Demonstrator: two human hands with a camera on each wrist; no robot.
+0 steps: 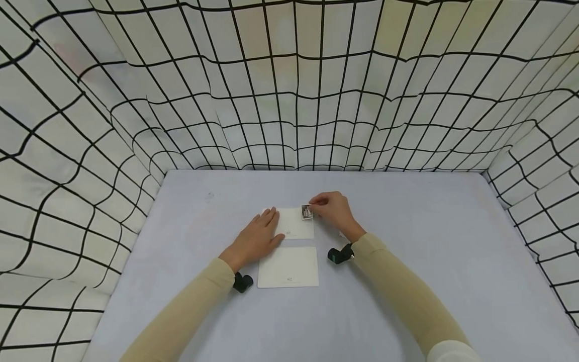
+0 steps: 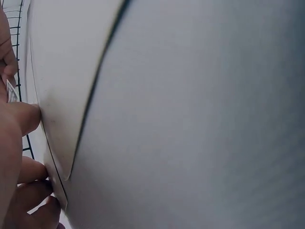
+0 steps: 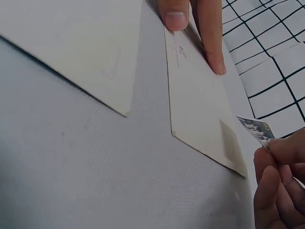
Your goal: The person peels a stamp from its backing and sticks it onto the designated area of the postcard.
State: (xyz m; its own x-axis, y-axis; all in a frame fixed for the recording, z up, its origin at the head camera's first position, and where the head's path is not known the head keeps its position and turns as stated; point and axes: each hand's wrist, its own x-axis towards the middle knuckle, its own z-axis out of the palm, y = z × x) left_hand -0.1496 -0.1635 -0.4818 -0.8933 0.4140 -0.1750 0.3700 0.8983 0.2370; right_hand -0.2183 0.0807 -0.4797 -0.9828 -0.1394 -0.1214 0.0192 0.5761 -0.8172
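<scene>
A small dark picture stamp [image 1: 306,212] with a pale border is pinched at its edge by my right hand [image 1: 334,210]. It hovers above the upper right corner of the far cream envelope [image 1: 294,229], and in the right wrist view the stamp [image 3: 256,129] is tilted and apart from the paper. My left hand [image 1: 255,237] rests on the left part of that envelope, fingers extended. Closer to me lies a second cream envelope [image 1: 288,266], with faint small writing near its lower edge. In the left wrist view, my left fingers [image 2: 29,118] touch the envelope's edge.
The envelopes lie on a white table [image 1: 203,317]. White walls with black netting [image 1: 296,108] stand behind and at both sides. Dark wrist cameras [image 1: 339,254] hang under both wrists, close to the near envelope.
</scene>
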